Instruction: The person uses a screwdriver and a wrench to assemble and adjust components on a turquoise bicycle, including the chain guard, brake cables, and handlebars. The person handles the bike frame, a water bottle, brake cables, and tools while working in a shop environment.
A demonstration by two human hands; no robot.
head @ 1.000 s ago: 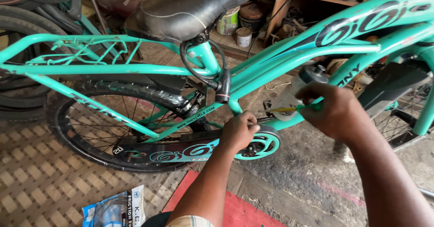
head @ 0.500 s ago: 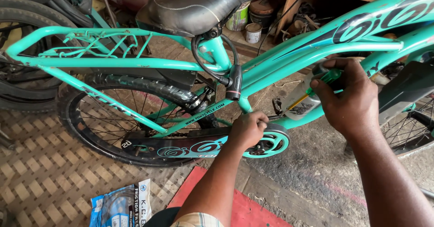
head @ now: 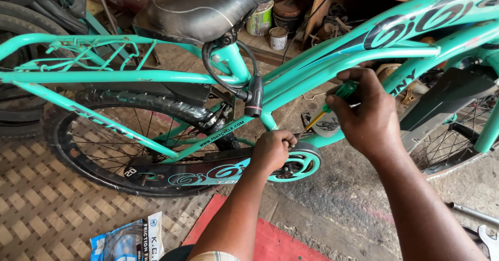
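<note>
The right hand [head: 366, 118] grips a green-handled screwdriver [head: 332, 101] just above the chain guard [head: 208, 174] — the left hand [head: 273, 149] is clenched upon that guard's front. A blue-and-white packet [head: 130, 240] lies on the floor below it.

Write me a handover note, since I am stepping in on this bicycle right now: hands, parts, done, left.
Left hand: closed on the chain guard at the crank.
Right hand: grips a green-handled screwdriver, tip angled down toward the left hand.
Teal bicycle stands upright; rear wheel on the floor.
Done: guard sits over the chain.
Left: whether its fastener is tight is hidden under the left hand.
</note>
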